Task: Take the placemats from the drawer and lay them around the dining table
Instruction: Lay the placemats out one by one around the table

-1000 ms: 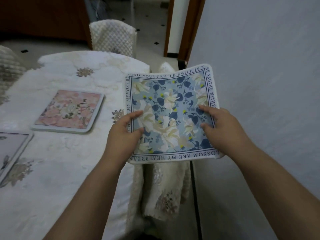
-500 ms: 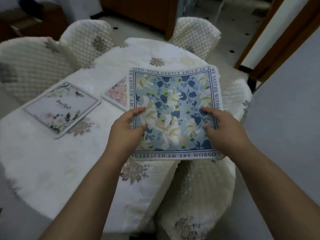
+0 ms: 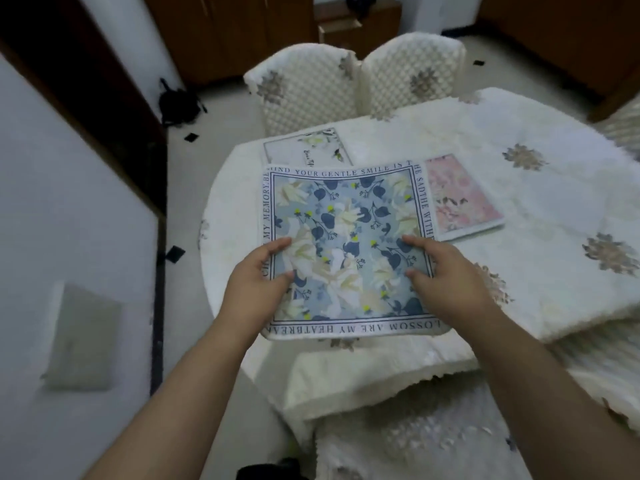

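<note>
Two hands — left hand (image 3: 258,284), right hand (image 3: 446,277) — fingers clamped on square blue floral placemat (image 3: 346,244); seems light, semi-stiff — side-edge grip suits.

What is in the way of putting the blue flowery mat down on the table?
Nothing visible. Both hands, left and right, hold the blue floral square placemat over bare white tablecloth. The pink floral placemat and white floral placemat lie farther back.
</note>
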